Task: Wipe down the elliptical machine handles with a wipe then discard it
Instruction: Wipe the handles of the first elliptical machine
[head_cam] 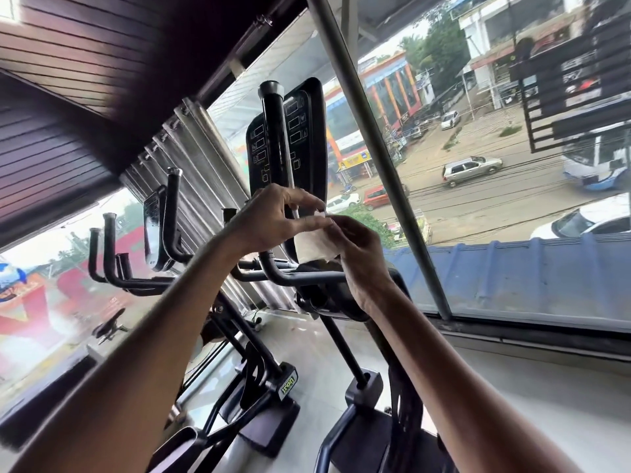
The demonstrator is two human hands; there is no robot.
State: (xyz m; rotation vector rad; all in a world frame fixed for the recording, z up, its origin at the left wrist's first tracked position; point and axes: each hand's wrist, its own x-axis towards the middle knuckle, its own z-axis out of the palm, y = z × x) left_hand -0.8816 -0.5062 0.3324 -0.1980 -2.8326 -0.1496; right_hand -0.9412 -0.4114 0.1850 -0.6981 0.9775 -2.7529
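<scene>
As left hand (269, 221) & right hand (362, 264) pinched its top edge, the wipe (314, 245) looked limp, light, tearable, prob best held bunched.

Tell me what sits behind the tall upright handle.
The black console stands right behind the handle. Its lower part is hidden by the left hand, right hand and white wipe.

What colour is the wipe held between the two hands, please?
White; the thin, crumpled paper wipe shows best in the head view.
</scene>
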